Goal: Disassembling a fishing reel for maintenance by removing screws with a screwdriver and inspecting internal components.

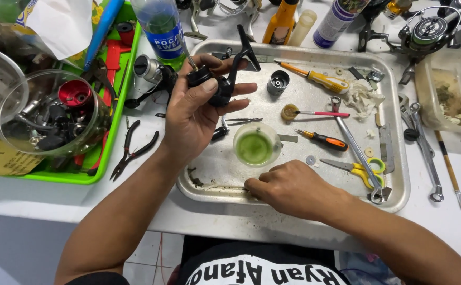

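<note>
My left hand [191, 113] is raised over the left part of a metal tray [315, 57] and grips a black fishing reel body [221, 79] with its arm sticking up. My right hand [288, 187] rests on the tray's near edge, fingers curled and pressed to the tray floor; whether it pinches something small I cannot tell. Between both hands stands a small clear cup of green grease [255, 145].
On the tray lie screwdrivers [320, 80], a brush [315, 113], yellow-handled scissors [359, 169], a wrench [354, 145], a grey spool [278, 82] and tweezers [243, 121]. Black pliers [132, 149] lie left of it. A green bin [115, 111], clear bowls, bottles, another reel [425, 31] and a plastic tub [452, 89] surround it.
</note>
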